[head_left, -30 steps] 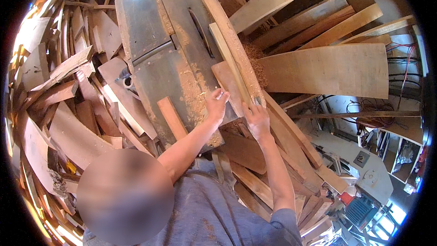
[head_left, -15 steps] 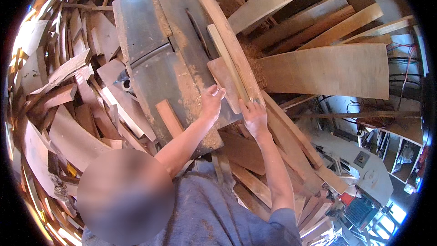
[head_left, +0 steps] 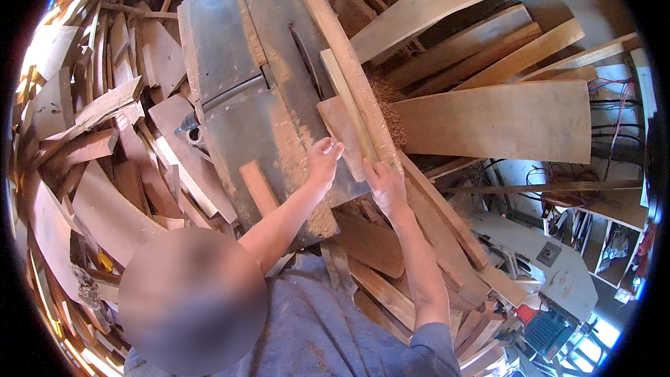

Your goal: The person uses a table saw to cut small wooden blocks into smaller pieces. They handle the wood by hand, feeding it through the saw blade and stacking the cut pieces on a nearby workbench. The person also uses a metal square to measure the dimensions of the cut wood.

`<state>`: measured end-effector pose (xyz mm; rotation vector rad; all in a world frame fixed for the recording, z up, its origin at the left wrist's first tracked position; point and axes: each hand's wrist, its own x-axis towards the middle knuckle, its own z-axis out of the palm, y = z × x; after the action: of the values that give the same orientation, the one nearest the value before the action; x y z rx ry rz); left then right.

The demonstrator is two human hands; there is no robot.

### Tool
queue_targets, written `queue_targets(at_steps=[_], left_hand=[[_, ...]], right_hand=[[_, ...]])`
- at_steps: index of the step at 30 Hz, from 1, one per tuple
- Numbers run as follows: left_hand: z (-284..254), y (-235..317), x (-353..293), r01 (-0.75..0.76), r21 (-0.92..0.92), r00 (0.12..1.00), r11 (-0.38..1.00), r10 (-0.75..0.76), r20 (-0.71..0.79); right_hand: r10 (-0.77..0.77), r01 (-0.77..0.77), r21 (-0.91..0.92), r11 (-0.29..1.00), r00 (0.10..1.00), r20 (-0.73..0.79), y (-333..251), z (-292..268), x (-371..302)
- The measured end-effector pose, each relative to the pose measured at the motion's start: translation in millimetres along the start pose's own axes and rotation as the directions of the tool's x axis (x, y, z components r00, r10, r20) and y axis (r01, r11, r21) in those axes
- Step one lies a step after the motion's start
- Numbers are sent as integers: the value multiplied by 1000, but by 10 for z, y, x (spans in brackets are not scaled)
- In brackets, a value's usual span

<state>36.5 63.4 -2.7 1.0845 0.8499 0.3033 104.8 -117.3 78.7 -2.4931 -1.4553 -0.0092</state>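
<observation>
My half-curled right grip point(head_left: 386, 184) touches the narrow pale wooden strip point(head_left: 349, 105) ahead; my left grip point(head_left: 325, 162) curls nearby, its hold unclear to me.

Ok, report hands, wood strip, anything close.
Right hand at strip's near end. Left hand beside board, contact unclear. Strip along wooden rail. Short block near left forearm.

Bright light point(head_left: 606, 333) shows at the lower right, below a shelf unit point(head_left: 621, 213) and some dark cables point(head_left: 618, 103).
</observation>
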Motion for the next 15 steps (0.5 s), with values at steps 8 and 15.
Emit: queue_targets(at_steps=[8,15], left_hand=[[-14,96,-53,28,17,1000,999,-27,-8],[-55,123,-56,21,-21,997,1000,-19,69]], right_hand=[[237,-239,-26,971,969,-64,-236,92,-382],[95,-94,-91,991,996,0,-103,58,-148]])
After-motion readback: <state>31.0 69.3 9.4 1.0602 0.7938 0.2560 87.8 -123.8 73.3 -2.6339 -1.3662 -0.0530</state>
